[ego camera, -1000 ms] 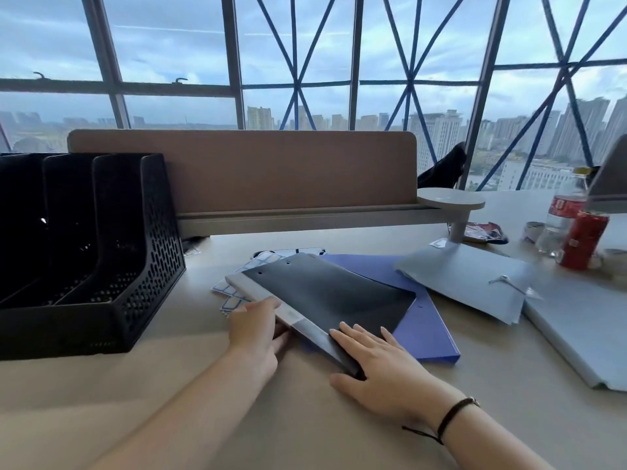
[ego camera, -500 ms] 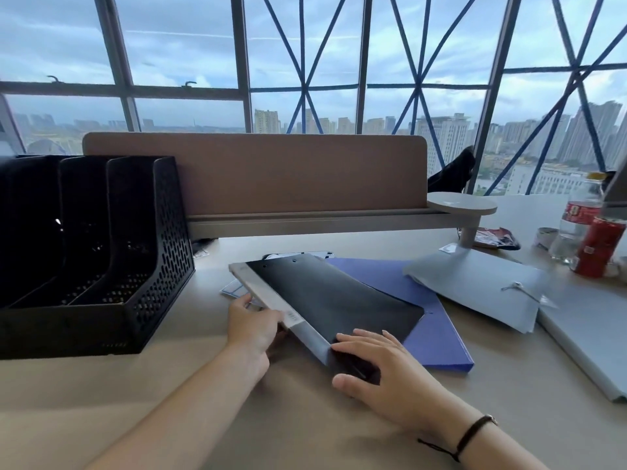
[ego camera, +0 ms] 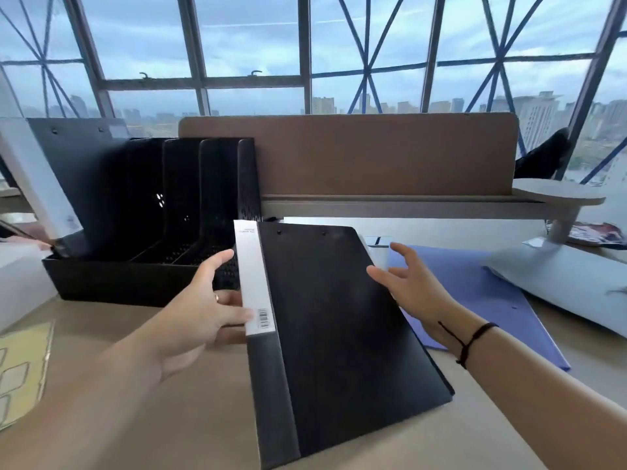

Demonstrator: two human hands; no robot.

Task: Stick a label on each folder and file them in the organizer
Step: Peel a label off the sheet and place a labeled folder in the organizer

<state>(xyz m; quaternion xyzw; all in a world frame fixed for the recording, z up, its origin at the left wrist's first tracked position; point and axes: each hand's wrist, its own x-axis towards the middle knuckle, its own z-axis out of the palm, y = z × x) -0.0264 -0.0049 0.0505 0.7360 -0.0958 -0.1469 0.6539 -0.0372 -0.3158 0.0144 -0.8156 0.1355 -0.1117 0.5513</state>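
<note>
**Print on the folder spine, too small to read**

Nothing legible. The black folder (ego camera: 339, 327) at the centre of the frame carries a white strip (ego camera: 252, 276) along its left edge. At the strip's top are two short lines of grey print, too small to make out; near its lower end is a barcode (ego camera: 263, 317) with unreadable digits.

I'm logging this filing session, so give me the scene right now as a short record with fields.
held item: black folder, white spine strip, lifted off the desk
left hand: grips the folder's spine edge
right hand: open, beside the folder's right edge, contact unclear
organizer: black mesh, one black folder in its leftmost slot
desk: blue folder, grey folder, yellow label sheet
</note>
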